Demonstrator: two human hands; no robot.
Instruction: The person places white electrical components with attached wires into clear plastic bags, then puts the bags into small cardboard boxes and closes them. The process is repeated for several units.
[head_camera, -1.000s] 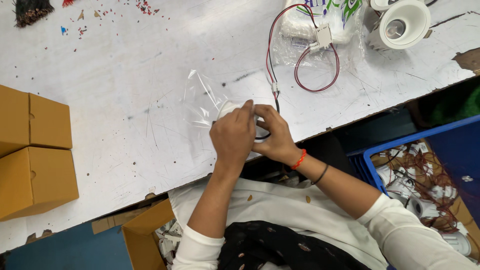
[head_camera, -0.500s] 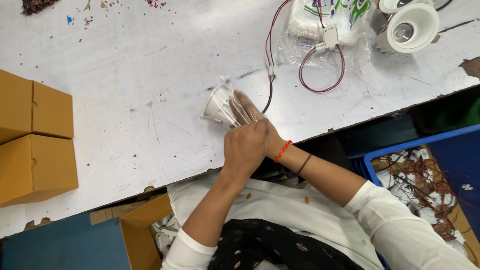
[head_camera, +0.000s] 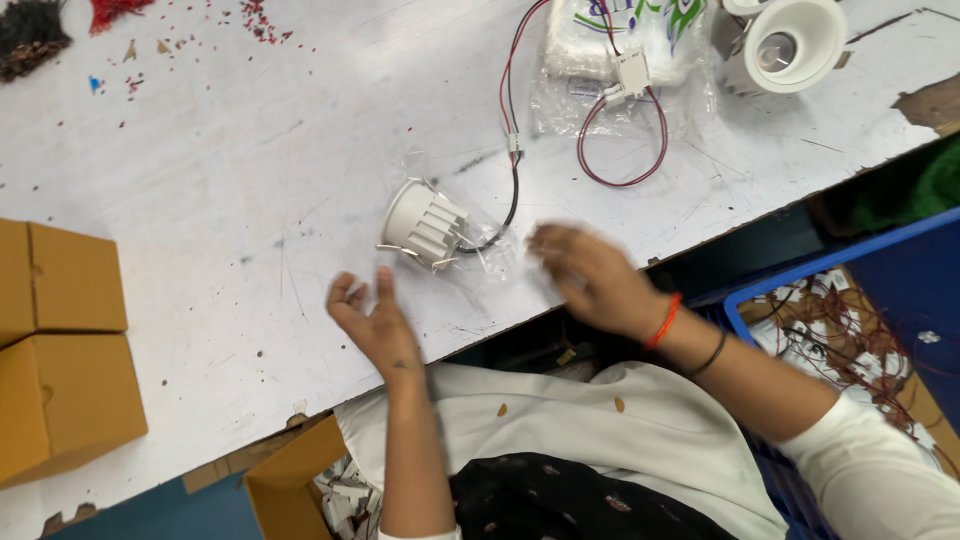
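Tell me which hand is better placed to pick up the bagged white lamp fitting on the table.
Probably the right hand: it is close beside the clear bag around the white lamp fitting, near the wire end. The left hand is open below the fitting, farther from it. Neither holds anything.

- You are looking down on a white worktable (head_camera: 200, 190), its top scratched and marked with dark scuffs.
- Its near edge runs on a slant from lower left to upper right, and a worn brown patch (head_camera: 930, 100) shows at the far right.
- Tiny red and dark specks (head_camera: 262, 20) lie scattered along the top.
- Light falls evenly, without hard shadows.
- Below the edge at your right stands a blue crate (head_camera: 900, 250).
- Brown cardboard boxes (head_camera: 60, 350) sit at your left.
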